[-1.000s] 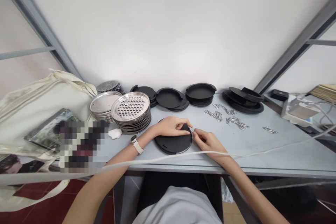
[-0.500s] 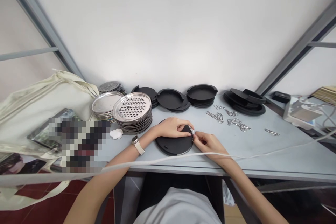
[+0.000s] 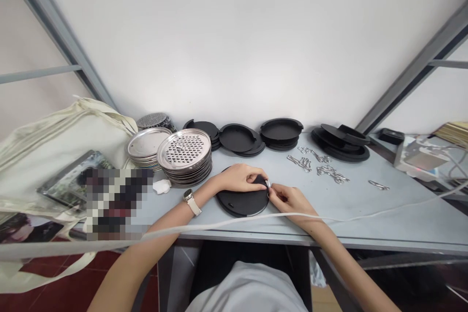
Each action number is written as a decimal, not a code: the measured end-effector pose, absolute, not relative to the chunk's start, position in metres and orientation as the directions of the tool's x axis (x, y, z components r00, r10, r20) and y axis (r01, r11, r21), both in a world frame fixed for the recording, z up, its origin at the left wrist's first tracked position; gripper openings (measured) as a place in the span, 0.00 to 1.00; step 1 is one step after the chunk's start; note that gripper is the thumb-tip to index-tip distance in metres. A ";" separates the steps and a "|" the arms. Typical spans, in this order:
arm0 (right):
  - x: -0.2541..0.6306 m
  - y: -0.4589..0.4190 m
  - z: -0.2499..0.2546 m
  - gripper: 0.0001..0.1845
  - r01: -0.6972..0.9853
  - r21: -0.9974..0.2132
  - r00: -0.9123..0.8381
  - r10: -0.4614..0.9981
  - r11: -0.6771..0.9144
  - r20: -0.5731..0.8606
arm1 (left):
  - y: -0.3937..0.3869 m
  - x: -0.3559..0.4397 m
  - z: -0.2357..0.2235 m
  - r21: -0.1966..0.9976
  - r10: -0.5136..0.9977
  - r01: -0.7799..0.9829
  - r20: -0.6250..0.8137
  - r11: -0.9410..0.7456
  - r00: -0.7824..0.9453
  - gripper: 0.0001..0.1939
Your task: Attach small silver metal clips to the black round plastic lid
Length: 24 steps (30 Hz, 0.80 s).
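A black round disc [image 3: 243, 203] with a small raised tab lies flat near the table's front edge. My left hand [image 3: 239, 178] presses over its top, index finger and thumb closed in at the disc's right rim. At that rim is a small shiny metal clip [image 3: 268, 184], partly covered by fingers. My right hand [image 3: 290, 199] pinches the clip between thumb and fingers from the right side. Several loose metal clips [image 3: 331, 173] of like kind are scattered to the right, beyond my right hand.
Stacked round metal grater plates [image 3: 185, 148] stand at left, by a white scrap [image 3: 162, 186]. Black round trays [image 3: 281, 130] line the wall. A white cable [image 3: 234, 221] crosses in front of my arms. A cream bag [image 3: 54, 141] sits at far left, a white device [image 3: 420, 158] at right.
The metal clip at the disc's rim has tilted slightly, and my left fingertips have shifted a little. Otherwise both hands stay in place.
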State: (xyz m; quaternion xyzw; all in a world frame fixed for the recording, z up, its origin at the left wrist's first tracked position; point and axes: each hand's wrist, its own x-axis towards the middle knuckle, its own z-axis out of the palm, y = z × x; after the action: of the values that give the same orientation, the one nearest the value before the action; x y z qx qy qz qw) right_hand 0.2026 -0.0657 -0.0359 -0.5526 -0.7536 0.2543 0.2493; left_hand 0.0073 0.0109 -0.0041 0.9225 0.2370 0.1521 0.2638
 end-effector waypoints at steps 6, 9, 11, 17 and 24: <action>0.203 -0.067 -0.037 0.20 0.708 -0.652 -0.275 0.957 0.270 0.096 | 0.011 0.007 -0.004 0.538 0.502 0.356 0.150 -0.764 0.852 0.15; 0.202 -0.066 -0.036 0.19 0.715 -0.638 -0.270 0.955 0.285 0.124 | 0.011 0.007 -0.004 0.526 0.519 0.374 0.156 -0.764 0.841 0.16; 0.202 -0.065 -0.036 0.18 0.717 -0.633 -0.266 0.954 0.292 0.140 | 0.010 0.008 -0.004 0.527 0.536 0.389 0.156 -0.756 0.830 0.20; 0.203 -0.063 -0.038 0.17 0.719 -0.621 -0.277 0.948 0.313 0.157 | 0.008 0.009 -0.003 0.502 0.531 0.396 0.158 -0.769 0.832 0.23; 0.202 -0.064 -0.037 0.17 0.698 -0.645 -0.267 0.949 0.311 0.169 | 0.010 0.008 -0.004 0.500 0.516 0.377 0.171 -0.779 0.839 0.17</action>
State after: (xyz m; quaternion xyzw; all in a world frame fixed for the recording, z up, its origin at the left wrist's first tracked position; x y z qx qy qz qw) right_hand 0.2025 -0.0639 -0.0375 -0.5400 -0.7622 0.2297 0.2734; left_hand 0.0080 0.0096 -0.0040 0.9310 0.2399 0.1511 0.2298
